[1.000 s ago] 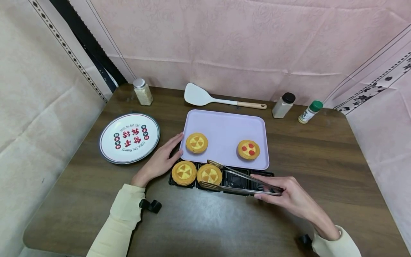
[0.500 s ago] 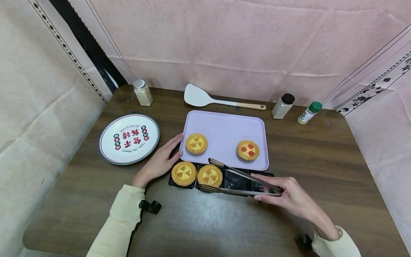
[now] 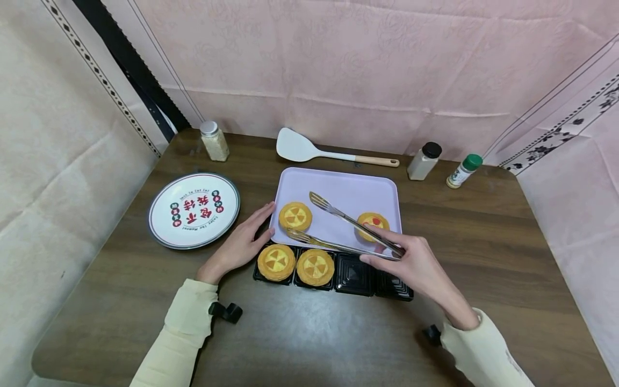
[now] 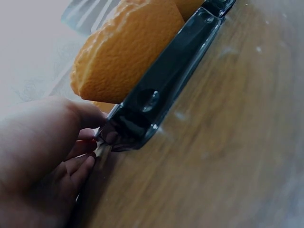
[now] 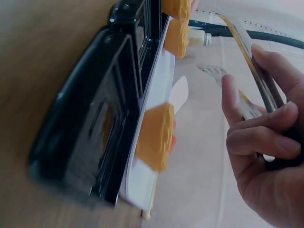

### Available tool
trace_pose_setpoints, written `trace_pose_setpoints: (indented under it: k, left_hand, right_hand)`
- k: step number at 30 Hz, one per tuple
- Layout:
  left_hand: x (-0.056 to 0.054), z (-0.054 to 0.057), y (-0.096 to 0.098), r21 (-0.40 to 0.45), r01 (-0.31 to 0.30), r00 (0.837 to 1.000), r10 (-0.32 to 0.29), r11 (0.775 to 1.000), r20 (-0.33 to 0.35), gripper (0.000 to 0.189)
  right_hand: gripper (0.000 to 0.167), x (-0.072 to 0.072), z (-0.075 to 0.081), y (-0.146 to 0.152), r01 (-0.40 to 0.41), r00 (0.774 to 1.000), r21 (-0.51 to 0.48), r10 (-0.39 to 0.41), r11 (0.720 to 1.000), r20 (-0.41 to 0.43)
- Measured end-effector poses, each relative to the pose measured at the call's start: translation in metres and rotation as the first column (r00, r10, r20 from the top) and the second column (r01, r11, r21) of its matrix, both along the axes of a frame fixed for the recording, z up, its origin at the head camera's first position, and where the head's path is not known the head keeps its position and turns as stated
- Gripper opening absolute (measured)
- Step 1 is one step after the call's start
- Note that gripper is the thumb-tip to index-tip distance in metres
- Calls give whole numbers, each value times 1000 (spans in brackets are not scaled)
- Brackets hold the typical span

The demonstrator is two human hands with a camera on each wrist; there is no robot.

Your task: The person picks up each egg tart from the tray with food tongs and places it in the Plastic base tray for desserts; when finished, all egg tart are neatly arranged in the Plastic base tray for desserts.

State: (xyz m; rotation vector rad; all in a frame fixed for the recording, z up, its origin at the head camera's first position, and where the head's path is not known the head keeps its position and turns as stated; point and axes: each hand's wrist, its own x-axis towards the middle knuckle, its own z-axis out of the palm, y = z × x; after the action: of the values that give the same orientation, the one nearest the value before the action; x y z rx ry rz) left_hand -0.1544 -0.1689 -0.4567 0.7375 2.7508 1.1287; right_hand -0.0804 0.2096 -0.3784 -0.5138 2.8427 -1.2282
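Observation:
My left hand (image 3: 240, 243) rests with extended fingers along the left edge of the lilac tray (image 3: 338, 181); in the left wrist view its thumb is by the corner of the black plastic pastry box (image 4: 164, 76). My right hand (image 3: 410, 262) grips metal tongs (image 3: 352, 221) by the hinged end, their arms spread above the tray. On the tray, one egg tart (image 3: 295, 216) has a yellow wedge pattern. Another egg tart (image 3: 372, 217), with red pieces, is partly hidden under the tongs. Two patterned egg tarts (image 3: 276, 263) fill the box's left compartments; its two right ones are empty.
A white round plate (image 3: 193, 209) with red lettering lies left. Behind the tray is a white spatula (image 3: 296, 146) with a wooden handle. Seasoning jars stand at the back: silver-capped (image 3: 215, 142), black-capped (image 3: 424, 161) and green-capped (image 3: 463, 171). Curtains hang around the table.
My right hand has moved the tongs up and left, from over the black box to over the tray near the patterned egg tart. My left hand has stayed in place.

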Motion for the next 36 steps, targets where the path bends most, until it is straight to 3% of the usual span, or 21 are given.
trace_pose_setpoints:
  k: [6,11,19,36]
  left_hand:
    - [0,-2,-1,0,3,1000,-3,1000,-10,61]
    - [-1,-3,-1,0,10,1000,-10,1000,-12,61]
    - [-1,-3,-2,-1,11,1000,-11,1000,-7,61]
    - [-1,-2,-1,-4,12,1000,-12,1000,-13,61]
  right_hand:
    - [58,-19,-5,-18,-35,999,-25,35,999,25]
    - [57,-26,-11,-25,-48,999,-20,48,999,2]
    - [55,-29,-15,-26,-65,998,8,65,998,-10]
    - [50,-29,-15,-22,-102,995,-26,102,994,-4]
